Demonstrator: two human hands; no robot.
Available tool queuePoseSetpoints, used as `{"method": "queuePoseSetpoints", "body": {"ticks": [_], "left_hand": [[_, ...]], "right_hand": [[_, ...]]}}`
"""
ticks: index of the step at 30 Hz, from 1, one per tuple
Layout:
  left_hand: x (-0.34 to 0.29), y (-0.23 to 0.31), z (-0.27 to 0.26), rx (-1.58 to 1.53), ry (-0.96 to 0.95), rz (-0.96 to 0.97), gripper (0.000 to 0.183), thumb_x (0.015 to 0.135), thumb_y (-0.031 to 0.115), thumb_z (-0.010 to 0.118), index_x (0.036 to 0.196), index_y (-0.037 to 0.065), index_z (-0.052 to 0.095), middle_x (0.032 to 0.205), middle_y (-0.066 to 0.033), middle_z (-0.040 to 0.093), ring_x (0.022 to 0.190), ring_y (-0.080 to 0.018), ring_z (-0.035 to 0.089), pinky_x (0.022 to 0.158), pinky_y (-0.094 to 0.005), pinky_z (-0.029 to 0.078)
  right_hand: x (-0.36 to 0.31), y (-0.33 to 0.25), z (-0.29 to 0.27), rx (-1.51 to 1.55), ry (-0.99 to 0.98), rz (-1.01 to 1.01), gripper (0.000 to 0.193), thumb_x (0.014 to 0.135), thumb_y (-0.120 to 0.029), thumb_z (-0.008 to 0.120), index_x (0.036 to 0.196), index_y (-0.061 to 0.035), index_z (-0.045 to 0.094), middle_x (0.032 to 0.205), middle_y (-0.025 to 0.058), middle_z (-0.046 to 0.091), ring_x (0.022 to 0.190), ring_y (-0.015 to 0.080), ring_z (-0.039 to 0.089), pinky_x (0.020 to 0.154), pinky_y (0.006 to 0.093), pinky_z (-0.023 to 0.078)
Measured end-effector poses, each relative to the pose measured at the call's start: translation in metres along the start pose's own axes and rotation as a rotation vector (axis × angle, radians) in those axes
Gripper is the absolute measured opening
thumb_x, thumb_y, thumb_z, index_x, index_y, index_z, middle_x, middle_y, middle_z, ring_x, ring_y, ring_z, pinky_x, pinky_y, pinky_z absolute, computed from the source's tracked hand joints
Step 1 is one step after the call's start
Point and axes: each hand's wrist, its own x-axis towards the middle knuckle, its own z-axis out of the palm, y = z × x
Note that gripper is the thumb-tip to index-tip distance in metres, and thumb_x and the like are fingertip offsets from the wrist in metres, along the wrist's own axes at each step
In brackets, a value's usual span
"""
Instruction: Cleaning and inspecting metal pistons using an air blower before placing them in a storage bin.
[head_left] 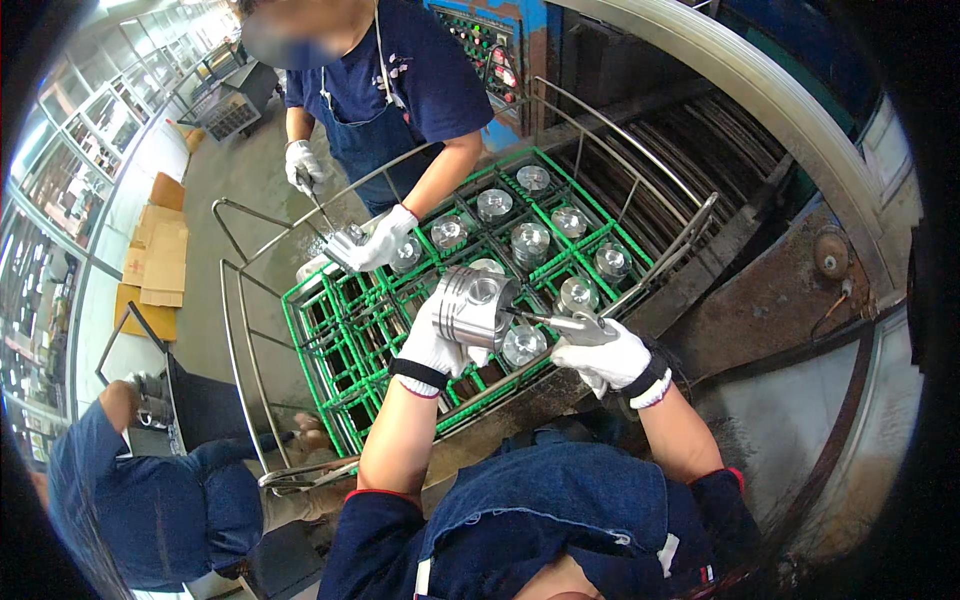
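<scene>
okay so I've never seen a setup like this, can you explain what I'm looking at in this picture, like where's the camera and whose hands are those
There's no machine arm here: the hands belong to the person wearing the camera. It sits on their head and looks down through a wide fisheye lens, so straight edges bend and their forearms rise from below.

Their gloved left hand holds a shiny metal piston. Their gloved right hand grips a slim grey tool, its thin tip at the piston; I can't tell whether it touches.

Beneath is a green gridded rack, with more pistons standing in some of its compartments.

Across the rack, a co-worker in an apron also wears white gloves. Another person is at the lower left.
</scene>
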Motion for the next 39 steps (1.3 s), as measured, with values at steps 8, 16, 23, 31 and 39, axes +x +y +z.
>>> {"method": "queuePoseSetpoints", "body": {"ticks": [8,16,23,31,39], "left_hand": [[-0.002,0.001,-0.006,-1.784,0.169,-0.46,0.037,0.101,0.032,0.037,0.124,0.007,0.052,0.108,-0.0105,0.065,0.086,-0.021,0.065,0.068,-0.0328,0.056],[-0.002,0.0,0.001,-1.494,0.306,-0.517,0.036,0.097,0.022,0.045,0.12,-0.003,0.057,0.105,-0.0139,0.069,0.085,-0.0231,0.069,0.063,-0.0343,0.06],[-0.01,-0.016,0.01,-1.443,0.578,-0.469,0.03,0.089,0.014,0.052,0.114,0.001,0.059,0.102,-0.0094,0.065,0.092,-0.0221,0.064,0.081,-0.0342,0.056],[-0.008,-0.012,0.001,-1.28,0.696,-0.497,0.043,0.07,0.004,0.055,0.113,0.003,0.058,0.1,-0.0035,0.062,0.089,-0.0154,0.059,0.083,-0.0293,0.048],[-0.011,-0.024,0.012,-1.039,0.67,-0.575,0.051,0.082,0.007,0.059,0.131,-0.004,0.048,0.116,-0.0103,0.061,0.098,-0.0162,0.06,0.083,-0.0284,0.05]], "right_hand": [[-0.009,0.016,-0.031,0.054,0.095,0.012,0.018,0.084,-0.015,0.07,0.09,-0.0005,0.062,0.047,0.0011,0.051,0.032,0.0103,0.045,0.03,0.0235,0.037],[-0.038,0.015,-0.012,-0.039,0.3,-0.086,0.015,0.083,-0.016,0.076,0.088,-0.0046,0.068,0.065,-0.0006,0.062,0.045,0.006,0.052,0.04,0.022,0.041],[-0.043,0.006,-0.002,-0.35,0.176,-0.051,0.016,0.085,-0.019,0.074,0.09,-0.0052,0.067,0.073,0.0013,0.066,0.054,0.0057,0.057,0.048,0.022,0.043],[-0.047,0.005,-0.002,-0.167,0.167,-0.059,0.015,0.084,-0.015,0.075,0.093,-0.0042,0.069,0.069,-0.0007,0.064,0.049,0.0046,0.053,0.045,0.0214,0.042],[-0.055,0.003,0.001,-0.216,0.191,-0.076,0.016,0.084,-0.015,0.075,0.094,-0.0046,0.068,0.073,0.0006,0.066,0.051,0.0034,0.053,0.045,0.0212,0.041]]}}
